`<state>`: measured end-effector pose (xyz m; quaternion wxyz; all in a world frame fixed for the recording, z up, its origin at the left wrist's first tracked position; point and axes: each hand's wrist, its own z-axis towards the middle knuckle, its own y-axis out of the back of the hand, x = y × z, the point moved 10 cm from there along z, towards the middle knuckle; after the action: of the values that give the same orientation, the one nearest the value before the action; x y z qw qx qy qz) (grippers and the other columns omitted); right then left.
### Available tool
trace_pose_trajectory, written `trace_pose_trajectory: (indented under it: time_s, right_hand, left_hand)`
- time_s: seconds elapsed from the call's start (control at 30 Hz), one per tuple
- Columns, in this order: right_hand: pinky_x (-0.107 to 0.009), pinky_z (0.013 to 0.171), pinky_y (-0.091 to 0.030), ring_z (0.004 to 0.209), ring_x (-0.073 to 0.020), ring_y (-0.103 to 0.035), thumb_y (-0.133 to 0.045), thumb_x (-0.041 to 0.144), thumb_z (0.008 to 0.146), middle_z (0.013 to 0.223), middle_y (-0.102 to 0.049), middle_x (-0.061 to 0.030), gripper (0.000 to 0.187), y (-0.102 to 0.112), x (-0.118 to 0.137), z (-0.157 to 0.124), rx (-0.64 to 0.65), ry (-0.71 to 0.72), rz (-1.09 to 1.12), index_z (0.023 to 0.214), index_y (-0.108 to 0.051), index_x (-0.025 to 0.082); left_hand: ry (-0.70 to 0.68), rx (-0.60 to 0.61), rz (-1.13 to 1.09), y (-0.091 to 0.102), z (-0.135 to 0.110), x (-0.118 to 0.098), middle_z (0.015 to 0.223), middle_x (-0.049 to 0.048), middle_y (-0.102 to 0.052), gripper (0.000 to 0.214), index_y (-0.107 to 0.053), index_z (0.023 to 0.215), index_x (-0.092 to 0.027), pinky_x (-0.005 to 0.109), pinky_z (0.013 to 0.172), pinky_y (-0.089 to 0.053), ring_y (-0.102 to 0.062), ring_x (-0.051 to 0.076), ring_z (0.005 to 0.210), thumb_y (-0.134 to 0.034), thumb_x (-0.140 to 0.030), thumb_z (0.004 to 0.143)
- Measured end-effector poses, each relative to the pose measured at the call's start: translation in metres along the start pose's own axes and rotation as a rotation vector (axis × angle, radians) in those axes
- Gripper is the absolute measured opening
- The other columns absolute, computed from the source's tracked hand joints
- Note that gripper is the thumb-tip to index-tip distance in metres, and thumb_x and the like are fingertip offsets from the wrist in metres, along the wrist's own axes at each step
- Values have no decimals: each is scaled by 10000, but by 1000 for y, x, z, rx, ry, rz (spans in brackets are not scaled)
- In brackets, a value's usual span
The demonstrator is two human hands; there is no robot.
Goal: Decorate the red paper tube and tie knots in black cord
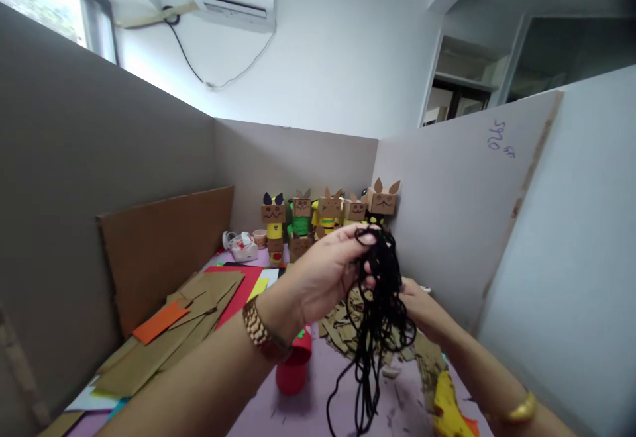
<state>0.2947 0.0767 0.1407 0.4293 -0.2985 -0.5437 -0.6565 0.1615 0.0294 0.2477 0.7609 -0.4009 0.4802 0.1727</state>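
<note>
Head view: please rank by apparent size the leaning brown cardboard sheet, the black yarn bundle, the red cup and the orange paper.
1. brown cardboard sheet
2. black yarn bundle, though nearness to the camera enlarges it
3. red cup and orange paper look alike; the cup is partly hidden

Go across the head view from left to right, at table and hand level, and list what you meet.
Orange paper piece → red paper sheet → left hand → black yarn tangle → right hand → yellow piece. The red cup is left out, since it sits under the left wrist.
</note>
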Motion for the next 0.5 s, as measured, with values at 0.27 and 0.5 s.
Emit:
trace_pose_trajectory:
  time_s: [0.27, 0.5]
  right_hand:
    - [-239, 590, -467, 664, -149, -612, -782, 457, 637, 768, -693, -25, 430, -88, 18, -88, 240, -51, 872, 958, -661, 198]
    - [-96, 417, -387, 401, -3, -459, -847, 295, 582, 511, -581, 85, 294, -81, -16, -96, -53, -237, 1223, 736, -629, 171]
  left_hand:
    - [-158, -27, 803, 28, -41, 66, 772, 18, -609, 181, -669, 801, -209, 283, 682, -455, -568, 161, 732, -534, -92, 771]
    - [-136, -194, 521, 74, -90, 125, 1456, 71, -363, 571, -374, 1364, -299, 353, 1070, -225, -303, 213, 1327, -582, -408, 844]
